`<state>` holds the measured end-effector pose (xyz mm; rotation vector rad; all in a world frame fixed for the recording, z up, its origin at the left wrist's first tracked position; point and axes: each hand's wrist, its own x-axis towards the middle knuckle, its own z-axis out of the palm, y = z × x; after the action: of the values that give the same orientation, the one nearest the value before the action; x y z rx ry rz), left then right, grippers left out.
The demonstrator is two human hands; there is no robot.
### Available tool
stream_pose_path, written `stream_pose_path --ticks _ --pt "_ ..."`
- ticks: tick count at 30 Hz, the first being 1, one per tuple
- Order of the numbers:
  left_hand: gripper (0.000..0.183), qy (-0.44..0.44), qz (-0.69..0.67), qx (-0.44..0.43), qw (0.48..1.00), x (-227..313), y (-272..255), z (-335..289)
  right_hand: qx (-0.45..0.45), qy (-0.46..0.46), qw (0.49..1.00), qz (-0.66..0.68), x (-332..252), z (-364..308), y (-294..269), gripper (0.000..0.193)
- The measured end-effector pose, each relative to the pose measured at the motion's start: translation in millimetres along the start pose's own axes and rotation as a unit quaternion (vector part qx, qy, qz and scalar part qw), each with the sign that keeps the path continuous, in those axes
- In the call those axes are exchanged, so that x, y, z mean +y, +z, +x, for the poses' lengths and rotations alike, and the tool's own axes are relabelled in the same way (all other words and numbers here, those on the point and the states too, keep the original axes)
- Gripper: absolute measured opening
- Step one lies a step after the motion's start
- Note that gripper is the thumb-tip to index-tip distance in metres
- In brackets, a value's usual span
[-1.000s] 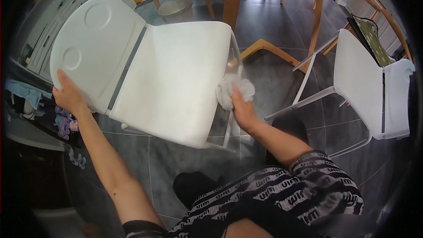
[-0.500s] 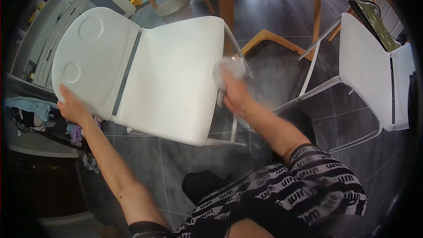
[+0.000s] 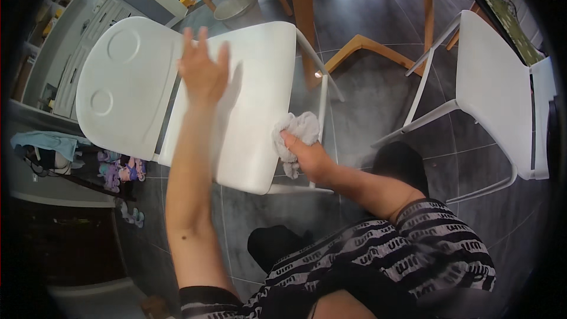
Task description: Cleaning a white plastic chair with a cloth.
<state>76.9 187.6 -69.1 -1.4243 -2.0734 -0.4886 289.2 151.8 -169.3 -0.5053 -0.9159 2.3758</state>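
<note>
- Here, crumpled grey cloth (image 3: 297,136) at frame centre, pressed to the right edge of the tipped white chair (image 3: 248,112).
- Right hand (image 3: 310,156) clenched around the cloth, forearm entering from lower right.
- Left hand (image 3: 202,71) spread flat, grasping nothing, over the chair seat, upper left of the cloth.
- Second white chair (image 3: 502,94) at right.

White chair (image 3: 254,112); pale grey cloth (image 3: 298,133); black-white striped sleeve (image 3: 425,248); dark grey tiled floor (image 3: 366,88).
</note>
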Motion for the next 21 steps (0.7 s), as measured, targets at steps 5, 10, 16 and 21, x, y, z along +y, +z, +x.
stream_pose_path --ticks 5,10,16,21 --pt "0.055 -0.049 -0.072 -0.144 0.986 22 34 -13 -0.060 -0.026 0.998 -0.026 8 -3 -7 0.028" --pt "0.055 -0.038 -0.045 -0.171 0.984 29 29 -22 0.088 -0.054 0.988 -0.111 -13 31 -9 0.032" --pt "0.055 -0.050 -0.018 -0.166 0.985 31 29 -25 0.075 -0.018 0.989 -0.129 -13 19 0 0.038" --pt "0.055 -0.046 -0.017 -0.177 0.983 38 27 -30 0.072 -0.050 0.980 -0.180 -11 2 7 0.045"
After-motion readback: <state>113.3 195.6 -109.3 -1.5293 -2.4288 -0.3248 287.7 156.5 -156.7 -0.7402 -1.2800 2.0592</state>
